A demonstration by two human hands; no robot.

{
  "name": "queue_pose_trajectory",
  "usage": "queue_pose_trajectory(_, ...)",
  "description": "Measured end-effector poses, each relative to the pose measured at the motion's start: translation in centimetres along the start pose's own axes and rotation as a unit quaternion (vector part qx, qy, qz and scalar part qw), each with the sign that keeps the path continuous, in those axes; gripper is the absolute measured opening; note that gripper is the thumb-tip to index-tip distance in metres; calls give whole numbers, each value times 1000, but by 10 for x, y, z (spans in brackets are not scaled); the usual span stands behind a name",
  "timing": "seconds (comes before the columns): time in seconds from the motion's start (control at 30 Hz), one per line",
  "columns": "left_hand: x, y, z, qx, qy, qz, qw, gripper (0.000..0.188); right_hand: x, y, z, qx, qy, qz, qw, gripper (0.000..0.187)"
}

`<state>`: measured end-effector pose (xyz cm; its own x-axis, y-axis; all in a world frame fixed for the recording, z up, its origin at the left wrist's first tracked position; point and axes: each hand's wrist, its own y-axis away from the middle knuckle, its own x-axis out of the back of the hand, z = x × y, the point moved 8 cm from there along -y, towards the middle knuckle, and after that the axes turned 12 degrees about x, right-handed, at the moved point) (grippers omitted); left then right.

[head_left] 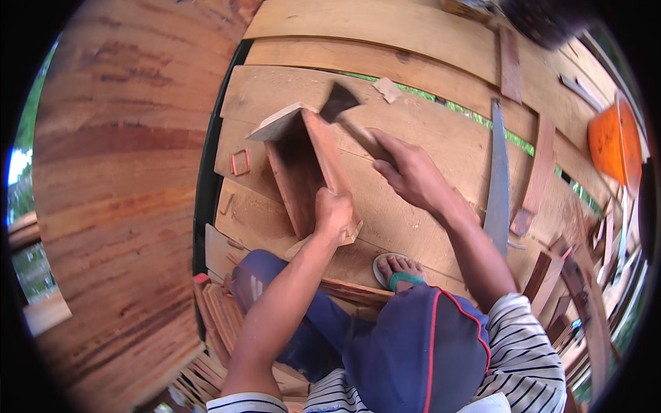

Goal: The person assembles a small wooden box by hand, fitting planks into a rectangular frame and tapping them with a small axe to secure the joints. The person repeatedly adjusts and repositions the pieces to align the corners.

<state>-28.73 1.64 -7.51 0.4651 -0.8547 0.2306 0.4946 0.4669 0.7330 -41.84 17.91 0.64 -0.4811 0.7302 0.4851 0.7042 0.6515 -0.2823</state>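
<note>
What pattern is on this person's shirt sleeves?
White with dark stripes; the right sleeve in the head view shows it best.

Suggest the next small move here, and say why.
Perhaps bring the hatchet onto the far end board of the wooden box: its head shows beside that board, the right grip holds its handle, and the left grip steadies the box.
</note>
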Motion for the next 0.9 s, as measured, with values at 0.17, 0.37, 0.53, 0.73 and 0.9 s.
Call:
queue_pose_trajectory(0.17,6,8,21,89,-78,-175,977,88,1,77,52,-345,-28,-10,938,67)
queue_pose_trajectory(0.37,137,-17,78,-45,48,-66,996,52,19,121,79,-145,207,-28,967,58)
queue_pose_trajectory(0.53,232,-15,12,-58,245,20,968,47,26,83,50,-71,337,-51,938,49)
queue_pose_trajectory(0.73,269,43,-102,-17,357,86,930,37,-38,42,3,-148,-90,-84,981,73)
queue_pose_trajectory(0.9,279,67,-113,-49,408,74,909,30,-106,20,-30,-148,-92,-163,971,95)
